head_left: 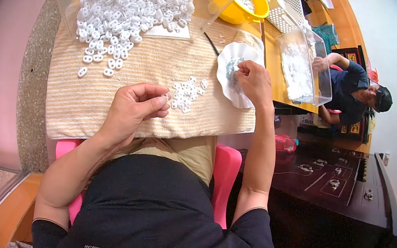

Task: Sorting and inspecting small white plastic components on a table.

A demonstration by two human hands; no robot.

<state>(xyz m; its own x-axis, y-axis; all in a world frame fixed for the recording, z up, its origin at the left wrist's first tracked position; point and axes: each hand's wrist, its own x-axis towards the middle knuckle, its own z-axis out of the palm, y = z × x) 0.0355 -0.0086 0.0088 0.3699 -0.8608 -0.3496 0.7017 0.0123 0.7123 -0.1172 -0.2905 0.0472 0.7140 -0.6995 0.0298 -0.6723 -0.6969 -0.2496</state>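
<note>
My left hand (133, 108) is closed in a pinch over the front of the striped towel, with a small white plastic piece at its fingertips, mostly hidden by the thumb. Beside those fingertips lies a loose group of small white plastic pieces (187, 94) with holes. Over a white wavy-edged dish (226, 61) my right hand (254, 83) has its fingers pressed together; what they pinch, if anything, is too small to see. Tiny greyish parts (236, 67) lie in the dish, partly behind that hand.
White two-holed oval pieces (129, 4) heap up in a clear bin on the towel (80, 115). Behind stand a yellow basin (234, 10) and a white perforated basket (282, 5). A thin black stick (211, 44) touches the dish. At right, another person (352, 88) reaches to a clear box (324, 87).
</note>
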